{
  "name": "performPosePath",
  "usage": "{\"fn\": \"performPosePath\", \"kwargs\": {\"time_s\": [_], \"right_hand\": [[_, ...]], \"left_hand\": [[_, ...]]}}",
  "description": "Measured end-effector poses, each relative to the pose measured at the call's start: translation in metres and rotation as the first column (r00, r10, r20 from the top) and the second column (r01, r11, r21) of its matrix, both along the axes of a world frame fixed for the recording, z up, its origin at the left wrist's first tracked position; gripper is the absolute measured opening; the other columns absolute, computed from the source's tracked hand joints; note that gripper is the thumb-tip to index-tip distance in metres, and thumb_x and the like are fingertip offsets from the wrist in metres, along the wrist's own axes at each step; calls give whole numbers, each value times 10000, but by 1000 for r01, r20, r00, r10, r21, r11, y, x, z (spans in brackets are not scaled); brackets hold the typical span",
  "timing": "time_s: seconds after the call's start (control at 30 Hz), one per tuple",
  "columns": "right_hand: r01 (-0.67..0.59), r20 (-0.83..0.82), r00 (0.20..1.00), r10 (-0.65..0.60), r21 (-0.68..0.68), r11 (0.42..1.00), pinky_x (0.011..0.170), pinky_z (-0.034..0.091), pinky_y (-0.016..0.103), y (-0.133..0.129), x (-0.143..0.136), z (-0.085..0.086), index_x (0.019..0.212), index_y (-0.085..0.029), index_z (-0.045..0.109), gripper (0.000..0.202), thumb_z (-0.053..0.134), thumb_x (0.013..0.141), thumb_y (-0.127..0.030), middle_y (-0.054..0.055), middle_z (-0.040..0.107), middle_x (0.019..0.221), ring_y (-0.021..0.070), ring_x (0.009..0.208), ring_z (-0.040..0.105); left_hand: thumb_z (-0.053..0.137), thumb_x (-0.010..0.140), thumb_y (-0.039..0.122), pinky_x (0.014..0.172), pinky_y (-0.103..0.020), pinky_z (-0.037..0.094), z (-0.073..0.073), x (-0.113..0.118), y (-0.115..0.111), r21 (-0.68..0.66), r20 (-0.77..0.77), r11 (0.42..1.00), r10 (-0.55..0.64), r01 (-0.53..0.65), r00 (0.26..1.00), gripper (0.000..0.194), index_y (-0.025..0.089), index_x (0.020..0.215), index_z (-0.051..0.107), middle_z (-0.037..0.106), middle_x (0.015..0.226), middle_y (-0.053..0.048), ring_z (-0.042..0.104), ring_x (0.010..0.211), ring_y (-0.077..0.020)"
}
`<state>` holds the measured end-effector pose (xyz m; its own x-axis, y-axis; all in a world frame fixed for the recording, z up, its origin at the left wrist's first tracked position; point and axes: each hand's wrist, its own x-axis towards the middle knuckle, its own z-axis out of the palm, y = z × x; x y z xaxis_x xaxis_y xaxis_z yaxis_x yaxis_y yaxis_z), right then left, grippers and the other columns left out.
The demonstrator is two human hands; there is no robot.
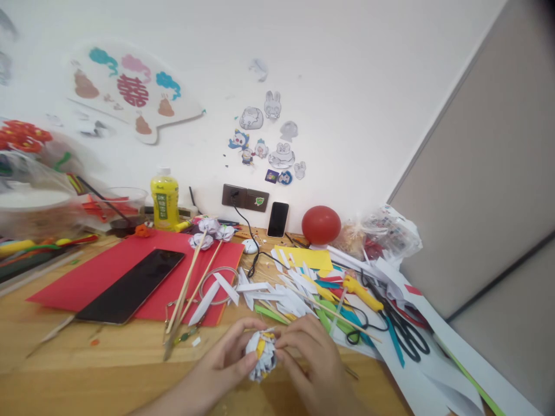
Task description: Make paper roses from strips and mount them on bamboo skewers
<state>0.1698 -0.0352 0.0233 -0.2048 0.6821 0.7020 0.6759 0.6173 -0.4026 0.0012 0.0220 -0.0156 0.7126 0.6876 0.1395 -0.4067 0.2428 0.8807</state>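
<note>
Between my two hands, above the table's front part, is a small ball of folded white and yellow paper. My left hand grips it from the left, with the thumb on its near face and fingers behind. My right hand pinches at its right edge, fingertips closed together on the paper. Just beyond my hands lies a heap of cut white paper strips, with green, blue and yellow pieces among them. Several crumpled white paper flowers on wooden sticks lie to the left, over red paper sheets.
A black phone rests on the red sheets. At right are a yellow glue gun, black-handled scissors and white paper sheets. Along the wall stand a yellow bottle, another phone and a red balloon.
</note>
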Motion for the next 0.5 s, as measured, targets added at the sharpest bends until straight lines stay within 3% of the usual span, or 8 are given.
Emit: {"fn": "performPosePath", "kwargs": {"time_s": [0.2, 0.37, 0.43, 0.5], "right_hand": [[-23, -30, 999, 23, 15, 1000, 704, 424, 245, 0, -5, -6, 812, -186, 562, 115, 480, 891, -168, 16, 599, 779, 139, 813, 569], [-7, -87, 996, -1, -86, 996, 618, 430, 234, 3, -4, -6, 731, -190, 525, 175, 483, 892, -247, -5, 571, 713, 127, 699, 550], [56, -78, 995, -59, -41, 998, 606, 432, 239, 3, -5, -7, 734, -190, 532, 166, 493, 884, -247, -1, 577, 712, 130, 686, 553], [116, -8, 993, -116, 90, 989, 620, 431, 255, 2, -7, -7, 755, -184, 552, 139, 494, 880, -202, 13, 606, 738, 140, 709, 563]], "left_hand": [[690, 725, 419, 783, -284, 381, -4, 0, 0, 35, 30, 999, 22, -23, 999, 312, 285, 987, 587, 650, 945, 13, 543, 905, -170], [685, 728, 424, 726, -252, 383, 1, -1, -2, 27, 7, 1000, 13, -13, 1000, 293, 284, 969, 592, 643, 901, 28, 539, 822, -140], [679, 731, 430, 736, -254, 382, 4, -1, -2, 26, -3, 1000, 18, -18, 1000, 292, 284, 968, 592, 650, 907, 25, 543, 841, -145], [668, 741, 434, 751, -261, 383, 5, -1, -1, 24, 2, 1000, 13, -13, 1000, 289, 292, 978, 585, 654, 913, 26, 548, 870, -154]]}}
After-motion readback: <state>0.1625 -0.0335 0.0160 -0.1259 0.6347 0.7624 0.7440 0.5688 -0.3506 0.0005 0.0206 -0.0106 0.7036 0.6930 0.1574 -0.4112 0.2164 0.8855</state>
